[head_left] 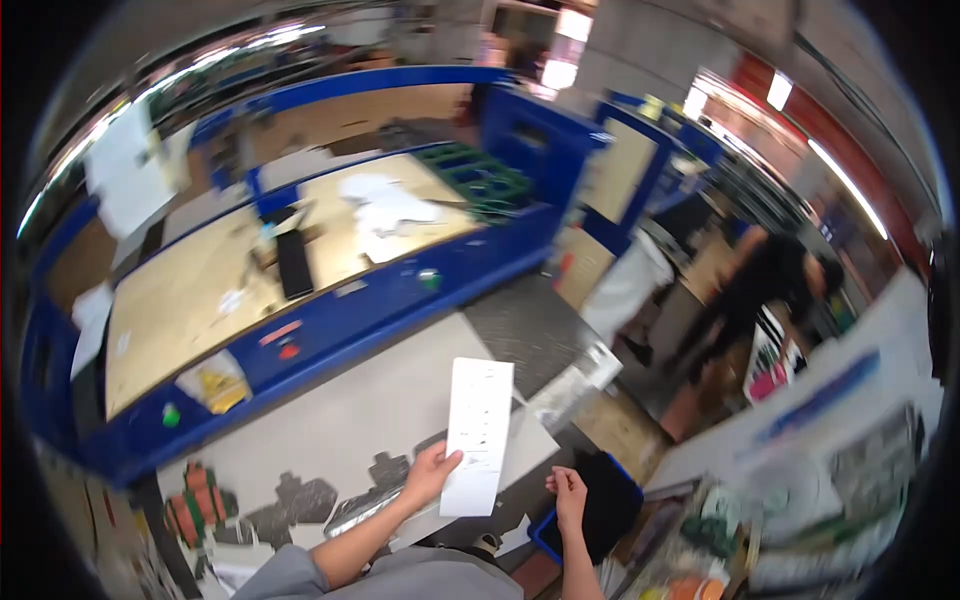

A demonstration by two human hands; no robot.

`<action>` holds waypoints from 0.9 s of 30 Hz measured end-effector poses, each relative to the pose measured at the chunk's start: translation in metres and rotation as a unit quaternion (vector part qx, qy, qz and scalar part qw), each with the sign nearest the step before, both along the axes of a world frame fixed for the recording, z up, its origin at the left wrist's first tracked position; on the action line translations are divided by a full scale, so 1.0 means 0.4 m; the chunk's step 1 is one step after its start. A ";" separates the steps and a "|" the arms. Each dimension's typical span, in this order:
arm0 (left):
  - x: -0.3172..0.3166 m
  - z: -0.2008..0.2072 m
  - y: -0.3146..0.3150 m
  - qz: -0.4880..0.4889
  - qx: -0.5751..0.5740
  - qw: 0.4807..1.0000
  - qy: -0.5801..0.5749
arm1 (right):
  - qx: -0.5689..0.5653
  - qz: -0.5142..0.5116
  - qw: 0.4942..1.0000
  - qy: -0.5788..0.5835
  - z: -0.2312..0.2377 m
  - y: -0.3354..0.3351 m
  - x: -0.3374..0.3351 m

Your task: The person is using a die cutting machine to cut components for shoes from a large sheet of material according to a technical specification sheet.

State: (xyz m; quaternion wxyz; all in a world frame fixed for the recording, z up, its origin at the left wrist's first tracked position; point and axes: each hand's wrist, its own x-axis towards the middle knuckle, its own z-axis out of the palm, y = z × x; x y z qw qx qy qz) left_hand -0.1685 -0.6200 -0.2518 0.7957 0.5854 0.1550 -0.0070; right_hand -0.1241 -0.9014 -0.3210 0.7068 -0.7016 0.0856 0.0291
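My left hand (428, 476) is closed on the lower left edge of a long white paper slip (482, 420), with the thumb lying on its face. Rows of dark marks run down the slip, too blurred to make out. To the right, my right hand (568, 494) is raised with its fingers curled in, and nothing shows between them. Beside and partly behind it lies a blue-rimmed tray (638, 492) with a black inside. Below the slip spreads a light grey board (330, 420), with dark cut-out shapes (305, 497) along its near side.
A large blue machine (360, 310) with a pale wooden bed (190, 310) stands ahead, bearing a black phone-like object (293, 265) and white paper (385, 210). Reddish bundles (197, 507) lie at near left. Clutter (715, 530) crowds the near right. A person in dark clothes (765, 285) bends at far right.
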 end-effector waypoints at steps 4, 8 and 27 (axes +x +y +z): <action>-0.057 0.060 0.075 0.017 0.024 0.996 -0.087 | 0.019 0.319 0.947 -0.041 0.223 0.197 0.021; -0.101 0.091 0.137 0.070 -0.033 0.985 -0.153 | -0.029 0.380 0.923 -0.055 0.258 0.350 0.002; -0.340 -0.037 0.114 0.256 0.015 0.962 -0.090 | 0.232 0.309 0.814 -0.433 0.916 1.166 0.216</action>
